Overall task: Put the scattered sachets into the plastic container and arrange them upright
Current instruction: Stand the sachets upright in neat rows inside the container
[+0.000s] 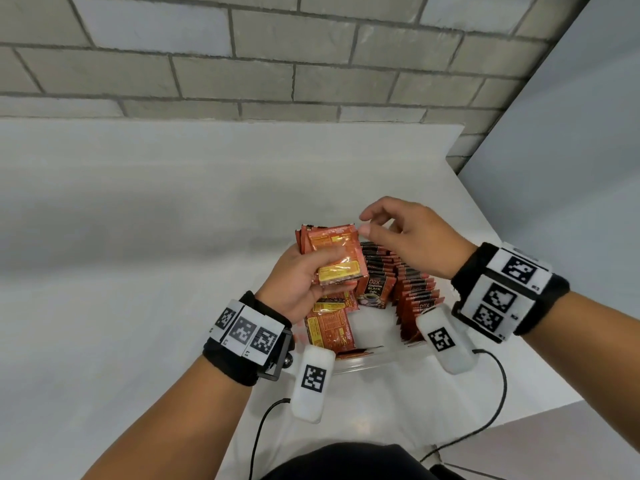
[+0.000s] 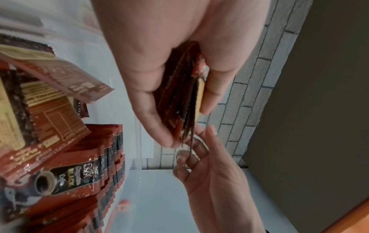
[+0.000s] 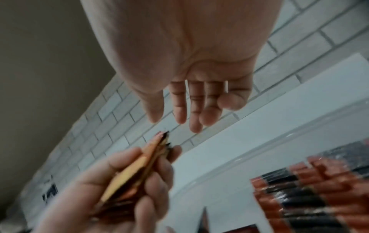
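Foil-red sachets, a thin light slippery stack, sit pinched in my left hand above the plastic container; upright rows stand at 3 o'clock. Left wrist: my fingers clamp the stack's faces. Right wrist: my right hand hangs relaxed, holding nothing; I'd pinch a top corner.

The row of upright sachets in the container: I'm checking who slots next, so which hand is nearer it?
Right. The right hand hovers open just above the upright row; the left hand grips a bundle of sachets beside it, further left.
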Tool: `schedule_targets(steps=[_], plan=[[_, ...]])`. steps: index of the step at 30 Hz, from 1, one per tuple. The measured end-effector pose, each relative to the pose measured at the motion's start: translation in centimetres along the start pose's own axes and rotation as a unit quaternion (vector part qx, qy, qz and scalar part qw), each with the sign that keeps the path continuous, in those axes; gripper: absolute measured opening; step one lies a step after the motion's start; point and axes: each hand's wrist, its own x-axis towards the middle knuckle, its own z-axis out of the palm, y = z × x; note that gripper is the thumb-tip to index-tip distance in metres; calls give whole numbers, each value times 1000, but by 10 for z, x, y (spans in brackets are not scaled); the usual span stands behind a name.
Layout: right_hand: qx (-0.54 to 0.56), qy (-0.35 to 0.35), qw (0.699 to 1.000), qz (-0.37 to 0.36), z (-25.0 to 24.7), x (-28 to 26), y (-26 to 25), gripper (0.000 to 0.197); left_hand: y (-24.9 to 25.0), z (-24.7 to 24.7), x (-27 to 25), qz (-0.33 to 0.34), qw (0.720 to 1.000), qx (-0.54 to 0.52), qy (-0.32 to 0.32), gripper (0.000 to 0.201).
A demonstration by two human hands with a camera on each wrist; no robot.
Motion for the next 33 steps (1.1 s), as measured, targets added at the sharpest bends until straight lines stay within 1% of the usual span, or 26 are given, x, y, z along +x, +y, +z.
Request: schedule_targets(steps=[2,3,6,8,9,11,13,15,17,19,21,22,23,25,26,28,29,31,33], plan=[[17,-21,1000,-3,3,-7,-6,29,-1,2,-2,-6,999,11,-29,32],[19,-26,999,-7,4,-9,-6,33,-2,3,-3,-9,999,11,-37,32],[54,-19,998,-5,4,-12,-4,32,-3,4,-4,-13,999,-12,-44,29],[81,-15,997,-1,2,-12,-2,29,-5,5,-6,-14,999,-27,-42,30],[90,-5,996,-1,1,-13,-1,27,-6,5,-6,-15,999,-30,-38,32],[103,37,994,-8,-1,-13,1,22,-6,5,-6,-11,999,-26,-21,34],[115,94,989,-25,-3,-15,1,17,-6,5,-5,-5,1000,-23,4,33],[105,118,986,-52,-5,-21,1,15,-7,5,-5,-3,999,-31,23,33],[58,94,989,-95,-1,-29,1,15,-8,8,-6,-2,999,-45,27,35],[11,36,992,-121,5,-35,3,16,-9,10,-8,2,998,-57,27,37],[-26,-29,994,-107,6,-39,5,20,-10,12,-8,17,998,-55,32,43],[-29,-45,994,-97,5,-41,5,21,-10,13,-8,23,998,-49,33,44],[-19,-40,995,-91,2,-42,5,20,-10,13,-9,26,998,-42,33,45],[-3,15,996,-87,-3,-42,3,17,-11,14,-10,29,998,-33,33,47],[-12,44,996,-79,-4,-41,2,17,-11,15,-11,29,998,-33,34,47],[-27,75,996,-28,-3,-39,2,22,-12,17,-11,35,998,-37,38,45],[-14,71,997,10,-2,-39,3,26,-12,17,-11,39,997,-43,43,45],[41,30,996,69,1,-42,3,32,-12,19,-11,48,996,-55,54,42],[94,3,992,80,3,-45,4,32,-14,21,-11,50,996,-56,55,44]])
